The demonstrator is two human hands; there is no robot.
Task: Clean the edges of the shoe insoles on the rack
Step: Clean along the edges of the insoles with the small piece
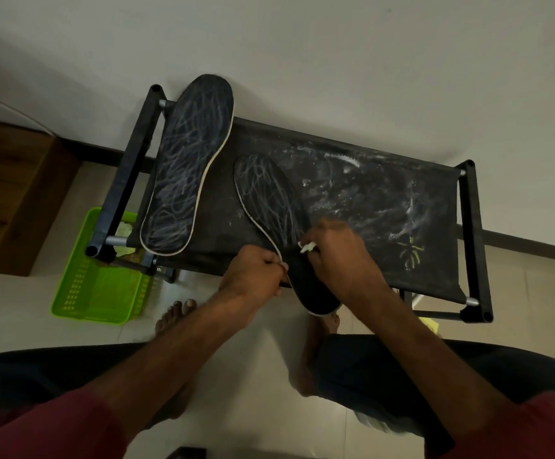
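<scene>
Two dark insoles with pale edges and chalky scribbles lie on a black fabric rack [385, 193]. The left insole [186, 164] rests along the rack's left side, its toe against the wall. The right insole [266, 197] lies slanted, its heel hanging over the rack's front edge. My left hand [253, 276] pinches that insole's left edge near the heel. My right hand [339, 256] presses a small white wad [306, 247] against the insole's right side; which part of the insole it touches is hidden by the hand.
A green plastic basket [97, 293] stands on the floor under the rack's left front corner. A brown wooden cabinet [14, 193] is at far left. White smears cover the rack's fabric. My bare feet stand on the tiled floor below the rack's front.
</scene>
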